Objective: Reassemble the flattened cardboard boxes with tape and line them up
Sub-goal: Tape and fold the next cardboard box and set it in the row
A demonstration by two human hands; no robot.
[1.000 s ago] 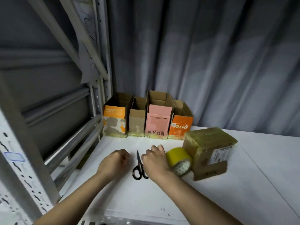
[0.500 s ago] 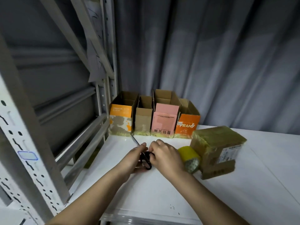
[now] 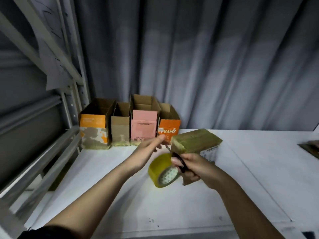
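My right hand (image 3: 193, 168) grips the black handles of the scissors (image 3: 180, 163), whose blade points up and left. Stretched out just left of the blade tip, my left hand (image 3: 148, 150) has loose fingers and is motion-blurred. A yellow tape roll (image 3: 160, 171) stands on edge on the white table (image 3: 172, 204), below and between my hands. Right behind the scissors lies a brown box wrapped in tape (image 3: 195, 141). Several open boxes stand in a row at the back: orange (image 3: 94, 128), plain brown (image 3: 120, 130), pink (image 3: 143, 126) and orange "PRAMY" (image 3: 170, 130).
A grey metal shelving frame (image 3: 69, 94) runs along the table's left side. A grey curtain (image 3: 207, 57) hangs behind the table. At the right edge, a dark flat piece of cardboard (image 3: 310, 149) lies on the table.
The scissors have left the table and moved right in my right hand, up to the taped box. My left hand has come off them. The camera has moved closer.
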